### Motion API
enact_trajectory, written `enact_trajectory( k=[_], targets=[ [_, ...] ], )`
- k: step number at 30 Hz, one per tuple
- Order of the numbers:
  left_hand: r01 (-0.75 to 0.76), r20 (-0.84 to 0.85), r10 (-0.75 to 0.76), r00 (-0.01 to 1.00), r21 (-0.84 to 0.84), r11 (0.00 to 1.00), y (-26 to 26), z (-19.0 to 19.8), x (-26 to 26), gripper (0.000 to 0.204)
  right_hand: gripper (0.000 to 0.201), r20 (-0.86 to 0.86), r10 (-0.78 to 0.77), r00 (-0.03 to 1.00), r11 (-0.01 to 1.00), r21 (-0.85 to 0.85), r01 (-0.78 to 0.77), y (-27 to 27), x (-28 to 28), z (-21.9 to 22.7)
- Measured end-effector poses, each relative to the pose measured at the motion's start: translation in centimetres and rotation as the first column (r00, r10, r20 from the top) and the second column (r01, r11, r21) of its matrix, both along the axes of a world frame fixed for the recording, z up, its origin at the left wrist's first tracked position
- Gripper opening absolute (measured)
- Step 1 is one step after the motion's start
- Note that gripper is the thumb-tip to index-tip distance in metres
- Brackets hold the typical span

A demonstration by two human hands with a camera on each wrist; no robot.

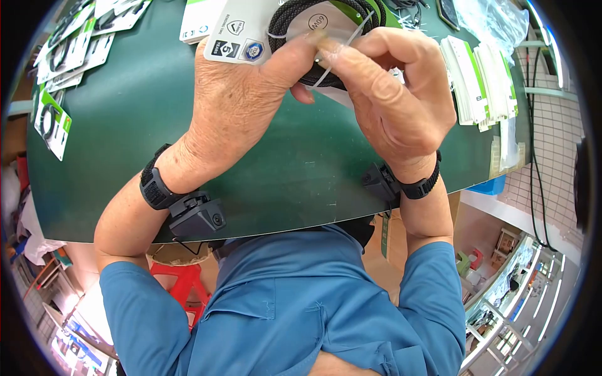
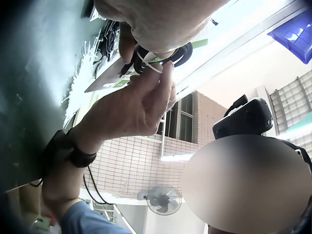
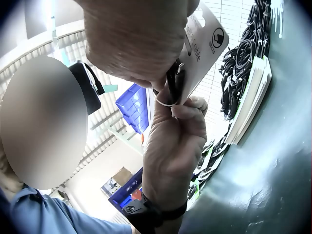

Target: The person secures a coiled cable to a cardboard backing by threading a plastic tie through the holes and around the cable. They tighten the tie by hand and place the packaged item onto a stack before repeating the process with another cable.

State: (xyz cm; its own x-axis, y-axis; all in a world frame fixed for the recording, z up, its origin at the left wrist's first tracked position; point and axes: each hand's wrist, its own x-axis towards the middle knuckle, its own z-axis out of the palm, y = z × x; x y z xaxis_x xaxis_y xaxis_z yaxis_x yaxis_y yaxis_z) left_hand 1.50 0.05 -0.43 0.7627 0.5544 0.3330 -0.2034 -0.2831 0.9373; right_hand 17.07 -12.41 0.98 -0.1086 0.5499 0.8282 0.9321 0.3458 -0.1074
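A coiled black braided cable [image 1: 285,17] lies against a printed white and green card [image 1: 233,31] at the top of the head view. A translucent tie [image 1: 325,74] loops round the coil and card. The left hand [image 1: 235,103] holds the card's edge, its thumb at the tie. Thumb and forefinger of the right hand [image 1: 395,88] pinch the tie beside the left thumb tip. In the right wrist view the card [image 3: 207,46] stands tilted with the cable [image 3: 174,80] against it. Some fingers behind the card are hidden.
Carded cables [image 1: 69,50] lie at the table's left, one card [image 1: 53,122] nearer. Stacked cards [image 1: 467,81] stand at the right beside clear plastic bags [image 1: 492,25]. A phone-like dark object [image 1: 447,14] and white ties [image 2: 80,78] lie at the back of the green table [image 1: 138,81].
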Motion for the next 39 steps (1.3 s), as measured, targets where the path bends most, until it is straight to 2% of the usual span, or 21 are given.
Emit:
enact_trajectory(
  k=[2, 3, 4, 5, 7, 8, 9, 10, 11, 12, 13, 14, 15, 16, 20, 26, 29, 34, 39],
  targets=[
    [-0.011, 0.036, 0.009, 0.999, 0.056, 0.998, 0.4, -0.7, -0.3, 0.035, 0.043, 0.068, 0.026, 0.997, 1.0, -0.013, -0.026, -0.1, 0.0, 0.5],
    [-0.048, 0.007, 0.048, 0.999, 0.328, 0.943, 1.1, -1.5, -0.7, 0.036, 0.043, 0.071, 0.029, 0.997, 0.999, -0.017, -0.028, -0.1, -0.1, 0.5],
    [-0.072, -0.01, 0.095, 0.995, 0.576, 0.814, 1.7, -2.1, -0.9, 0.036, 0.044, 0.076, 0.057, 0.995, 0.998, 0.018, -0.059, -0.1, -0.2, 0.4],
    [-0.076, -0.008, 0.098, 0.995, 0.574, 0.815, 2.2, -2.5, -0.8, 0.036, 0.045, 0.081, 0.084, 0.993, 0.995, 0.052, -0.088, -0.1, -0.3, 0.3],
    [-0.209, 0.152, 0.155, 0.976, 0.848, 0.487, 2.9, -2.0, -0.5, 0.037, 0.044, 0.08, 0.083, 0.993, 0.995, 0.04, -0.086, -0.4, -0.7, 0.5],
    [-0.214, 0.155, 0.159, 0.975, 0.846, 0.488, 2.7, -2.1, -0.6, 0.037, 0.043, 0.082, 0.078, 0.994, 0.996, 0.034, -0.081, -0.6, -0.7, 0.6],
    [-0.152, 0.072, 0.141, 0.987, 0.688, 0.71, 2.2, -2.0, -0.8, 0.034, 0.042, 0.084, 0.073, 0.994, 0.997, 0.028, -0.076, -0.6, -0.6, 0.7],
    [-0.088, -0.001, 0.1, 0.995, 0.473, 0.877, 1.7, -1.8, -0.9, 0.031, 0.042, 0.088, 0.078, 0.993, 0.996, 0.026, -0.08, -0.6, -0.6, 0.6],
    [-0.093, 0.002, 0.105, 0.995, 0.472, 0.877, 1.2, -1.5, -0.7, 0.031, 0.04, 0.047, 0.1, 0.994, 0.994, 0.036, -0.102, -0.6, -0.5, 0.3],
    [-0.111, 0.029, 0.107, 0.994, 0.217, 0.97, 0.7, -0.7, -0.2, 0.027, 0.039, 0.007, 0.123, 0.992, 0.991, 0.047, -0.123, -0.7, -0.4, 0.0],
    [-0.114, 0.055, 0.117, 0.992, -0.054, 0.992, 0.3, -0.1, 0.1, 0.023, 0.039, 0.01, 0.126, 0.992, 0.991, 0.046, -0.126, -0.6, -0.6, -0.4],
    [-0.116, 0.057, 0.119, 0.991, -0.055, 0.992, 0.1, 0.3, 0.1, 0.023, 0.04, -0.079, 0.131, 0.988, 0.99, 0.067, -0.126, -0.6, -0.9, -0.8],
    [-0.069, 0.09, 0.081, 0.993, -0.128, 0.989, -0.1, 0.5, 0.1, 0.022, 0.042, -0.168, 0.137, 0.976, 0.989, 0.087, -0.123, -0.5, -1.1, -1.1],
    [-0.019, 0.124, 0.045, 0.991, -0.197, 0.98, -0.2, 0.6, 0.1, 0.021, 0.042, -0.166, 0.139, 0.976, 0.988, 0.087, -0.126, -0.5, -1.0, -1.0],
    [-0.009, 0.126, 0.041, 0.991, -0.238, 0.971, -0.1, 0.6, 0.2, 0.022, 0.039, -0.136, 0.141, 0.981, 0.989, 0.069, -0.132, -0.3, -0.7, -0.9],
    [-0.014, 0.098, 0.03, 0.995, -0.156, 0.988, 0.0, 0.4, 0.0, 0.02, 0.035, -0.083, 0.127, 0.989, 0.991, 0.064, -0.121, -0.3, -0.3, -0.8],
    [-0.027, 0.011, 0.03, 1.0, -0.178, 0.984, 0.0, 0.9, -0.2, 0.02, 0.037, -0.068, 0.102, 0.992, 0.992, 0.077, -0.097, -0.3, -0.1, -1.0],
    [-0.046, 0.043, 0.049, 0.998, -0.06, 0.997, 0.1, 0.6, -0.1, 0.018, 0.035, -0.079, 0.129, 0.988, 0.991, 0.054, -0.125, -0.5, -0.5, -0.5],
    [-0.032, 0.044, 0.04, 0.998, -0.172, 0.984, 0.0, 0.8, 0.0, 0.018, 0.039, -0.061, 0.095, 0.994, 0.994, 0.063, -0.092, -0.3, -0.2, -0.7]
  ],
)
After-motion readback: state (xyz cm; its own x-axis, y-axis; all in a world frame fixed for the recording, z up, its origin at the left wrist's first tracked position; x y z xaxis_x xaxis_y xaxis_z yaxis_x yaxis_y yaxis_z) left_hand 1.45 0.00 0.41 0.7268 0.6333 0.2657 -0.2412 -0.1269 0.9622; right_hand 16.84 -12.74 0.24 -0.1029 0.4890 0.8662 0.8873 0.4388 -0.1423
